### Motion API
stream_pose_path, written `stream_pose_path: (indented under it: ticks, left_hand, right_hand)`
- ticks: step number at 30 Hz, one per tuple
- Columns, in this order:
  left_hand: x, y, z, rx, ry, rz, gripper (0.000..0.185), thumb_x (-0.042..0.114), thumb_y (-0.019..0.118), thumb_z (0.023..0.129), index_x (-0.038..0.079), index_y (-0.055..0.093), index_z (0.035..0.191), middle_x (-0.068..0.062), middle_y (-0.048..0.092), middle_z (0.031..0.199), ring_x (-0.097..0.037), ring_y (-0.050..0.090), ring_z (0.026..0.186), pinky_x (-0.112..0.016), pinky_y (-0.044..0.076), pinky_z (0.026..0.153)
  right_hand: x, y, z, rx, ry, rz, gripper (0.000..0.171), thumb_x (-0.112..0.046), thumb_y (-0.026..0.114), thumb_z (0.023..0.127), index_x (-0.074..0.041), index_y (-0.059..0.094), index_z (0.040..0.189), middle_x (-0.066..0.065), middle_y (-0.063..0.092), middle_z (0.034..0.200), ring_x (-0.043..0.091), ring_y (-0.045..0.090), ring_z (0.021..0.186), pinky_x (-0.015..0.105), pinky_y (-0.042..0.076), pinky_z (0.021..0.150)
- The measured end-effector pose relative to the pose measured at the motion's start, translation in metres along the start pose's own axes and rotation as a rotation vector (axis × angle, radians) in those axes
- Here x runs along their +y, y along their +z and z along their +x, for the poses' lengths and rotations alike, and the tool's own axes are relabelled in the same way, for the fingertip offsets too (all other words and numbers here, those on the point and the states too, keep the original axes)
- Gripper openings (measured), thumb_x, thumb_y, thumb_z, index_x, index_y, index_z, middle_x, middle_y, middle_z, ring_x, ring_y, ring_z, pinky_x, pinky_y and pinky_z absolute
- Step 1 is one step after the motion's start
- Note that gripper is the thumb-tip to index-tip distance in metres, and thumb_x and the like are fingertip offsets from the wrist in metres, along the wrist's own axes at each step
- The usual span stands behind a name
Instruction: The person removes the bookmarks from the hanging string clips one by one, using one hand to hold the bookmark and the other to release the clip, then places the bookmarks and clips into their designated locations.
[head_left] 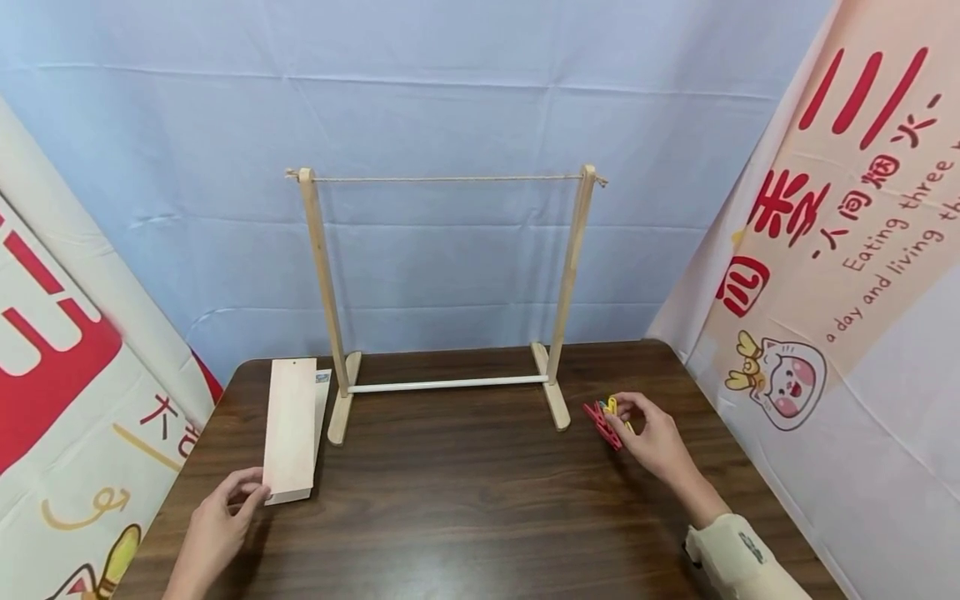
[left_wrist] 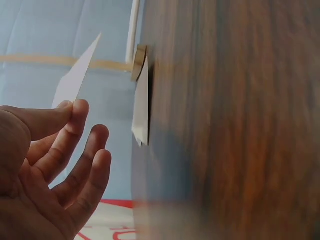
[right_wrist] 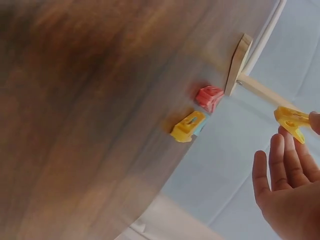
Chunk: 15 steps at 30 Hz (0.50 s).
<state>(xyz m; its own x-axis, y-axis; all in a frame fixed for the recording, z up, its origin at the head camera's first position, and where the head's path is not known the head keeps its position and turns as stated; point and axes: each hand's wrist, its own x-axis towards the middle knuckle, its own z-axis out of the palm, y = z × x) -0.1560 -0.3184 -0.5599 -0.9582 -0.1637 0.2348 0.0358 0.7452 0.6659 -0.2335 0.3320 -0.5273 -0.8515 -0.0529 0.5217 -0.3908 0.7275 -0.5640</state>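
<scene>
On the left, my left hand point(head_left: 217, 525) pinches a pale, flat card point(head_left: 291, 425) with a small hole near its far end. In the left wrist view this card point(left_wrist: 77, 77) is raised off the table between thumb and forefinger. Other cards point(left_wrist: 142, 110) lie on the table beyond it, mostly covered in the head view. At the right, my right hand point(head_left: 658, 437) pinches a yellow clothespin point(right_wrist: 291, 120), lifted above the table. Beneath it lie red clothespins point(right_wrist: 209, 98), another yellow clothespin point(right_wrist: 187, 127) and a bit of something light blue point(right_wrist: 200, 128).
A wooden frame point(head_left: 576, 267) stands toward the back of the brown table point(head_left: 465, 508). A thin string point(head_left: 450, 178) is tied between its post tops, and a white rod point(head_left: 450, 384) joins the posts low down. Printed cloth point(head_left: 825, 250) hangs at both sides.
</scene>
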Motion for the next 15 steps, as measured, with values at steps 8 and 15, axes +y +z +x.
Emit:
stream_pose_path:
  ticks: [8, 15]
  left_hand:
    - [-0.013, -0.007, -0.007, -0.009, -0.048, 0.033, 0.027, 0.014, 0.076, 0.103, 0.002, 0.071, 0.127, -0.007, 0.08, 0.098, 0.011, 0.061, 0.085, -0.011, 0.05, 0.072]
    - [-0.018, -0.012, -0.008, -0.043, -0.077, 0.076, 0.027, 0.014, 0.074, 0.104, 0.002, 0.07, 0.128, -0.005, 0.079, 0.096, 0.006, 0.062, 0.083, -0.02, 0.053, 0.071]
  right_hand:
    - [0.006, -0.002, -0.007, -0.076, 0.105, -0.042, 0.025, -0.01, 0.083, 0.096, 0.0, 0.071, 0.116, 0.003, 0.07, 0.091, 0.027, 0.066, 0.083, 0.028, 0.049, 0.069]
    - [0.011, -0.003, -0.012, -0.163, 0.196, -0.085, 0.027, -0.011, 0.081, 0.096, 0.002, 0.07, 0.118, 0.005, 0.068, 0.09, 0.019, 0.06, 0.079, 0.027, 0.046, 0.067]
